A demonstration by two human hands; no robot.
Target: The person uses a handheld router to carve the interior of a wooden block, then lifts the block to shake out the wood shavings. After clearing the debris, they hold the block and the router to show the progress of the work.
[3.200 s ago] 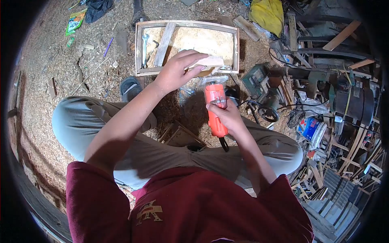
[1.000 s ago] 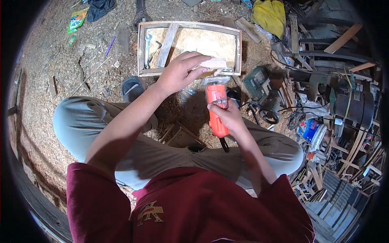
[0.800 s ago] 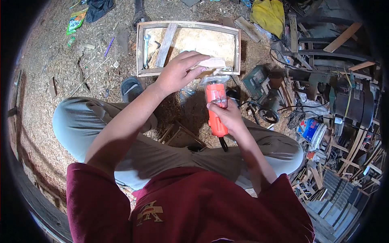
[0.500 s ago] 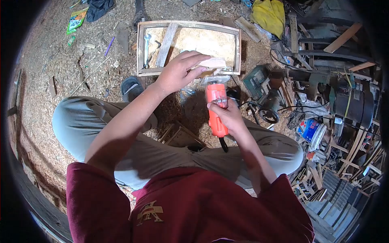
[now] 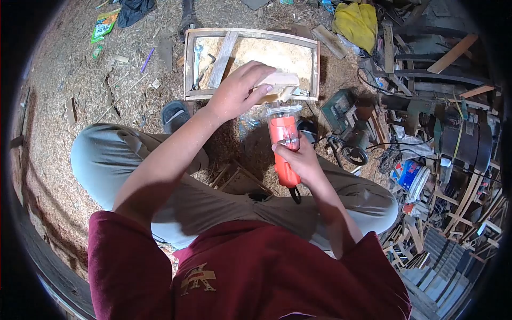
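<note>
My left hand (image 5: 241, 92) is closed round a small pale block of wood (image 5: 282, 80) over the near edge of a wooden tray. My right hand (image 5: 298, 159) is wrapped around the body of an orange trim router (image 5: 284, 133), held upright with its clear base towards the wood. A narrow gap shows between that base and the block. The cutter is too small to make out, and my left palm hides part of the wood.
Sawdust, a wrench (image 5: 197, 64) and a wooden slat (image 5: 223, 60) lie in the wooden tray (image 5: 186, 74). At the right are a green machine (image 5: 338, 113), cables, a blue-labelled tub (image 5: 408, 173) and piles of wood offcuts. A yellow cloth (image 5: 354, 22) lies beyond.
The router has drawn back slightly towards me, widening the gap to the wood block. My left hand keeps its hold on the block. The whole view has shifted slightly.
</note>
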